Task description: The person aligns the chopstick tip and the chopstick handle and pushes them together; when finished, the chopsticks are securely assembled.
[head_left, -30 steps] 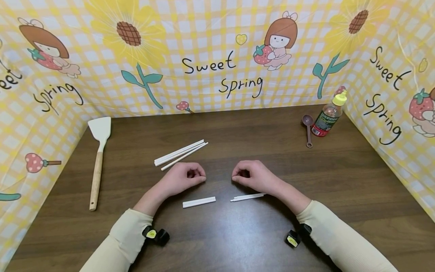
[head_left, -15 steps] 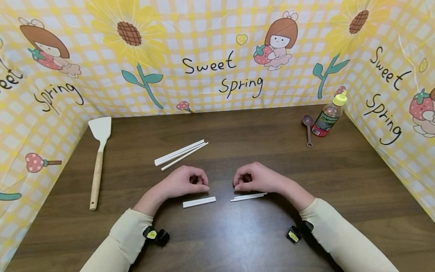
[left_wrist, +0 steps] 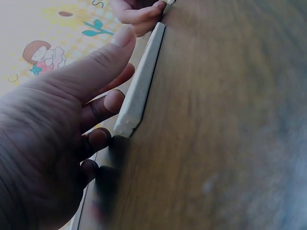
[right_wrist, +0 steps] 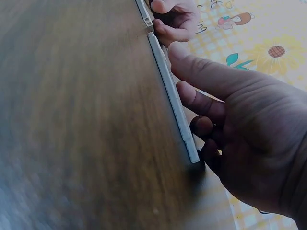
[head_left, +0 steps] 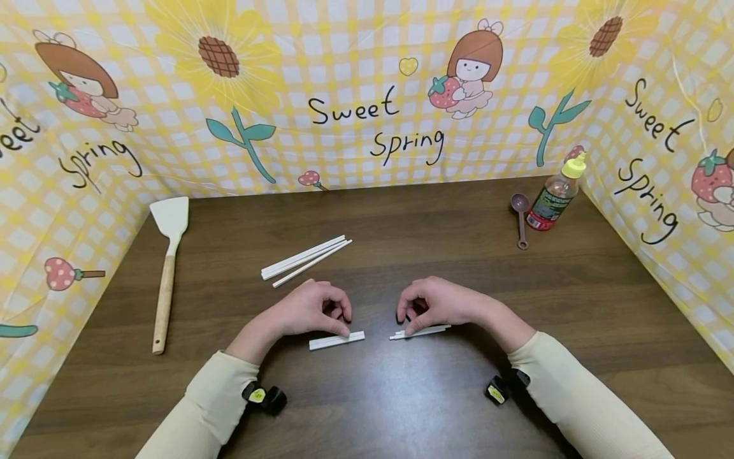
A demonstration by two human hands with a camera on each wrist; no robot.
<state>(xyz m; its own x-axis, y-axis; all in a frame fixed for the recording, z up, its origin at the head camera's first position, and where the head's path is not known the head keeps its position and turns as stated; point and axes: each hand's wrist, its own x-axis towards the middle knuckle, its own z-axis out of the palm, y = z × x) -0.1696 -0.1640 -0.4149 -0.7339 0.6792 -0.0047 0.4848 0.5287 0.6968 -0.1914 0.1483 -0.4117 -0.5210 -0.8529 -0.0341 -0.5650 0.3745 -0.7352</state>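
Two short bundles of white sticks, like pieces of chopsticks, lie end to end with a gap on the dark wooden table. My left hand (head_left: 314, 308) is over the left sticks (head_left: 328, 343), its thumb by their inner end and its fingers loosely bent behind them. My right hand (head_left: 441, 303) is at the right sticks (head_left: 431, 331), thumb tip over their inner part. In the left wrist view the thumb stands apart from the white sticks (left_wrist: 140, 88). The right wrist view has the fingers beside the sticks (right_wrist: 173, 98), with no pinch seen.
Longer white sticks (head_left: 302, 257) lie beyond my left hand. A spatula (head_left: 163, 287) with a wooden handle is at the left. A brown measuring spoon (head_left: 520, 213) and a yellow-capped bottle (head_left: 552, 199) stand at the back right, before the patterned cloth (head_left: 355, 76).
Both hands have come down and nearer to me, from above the table to the short sticks. The thumbs now reach over the sticks. The sticks have not moved.
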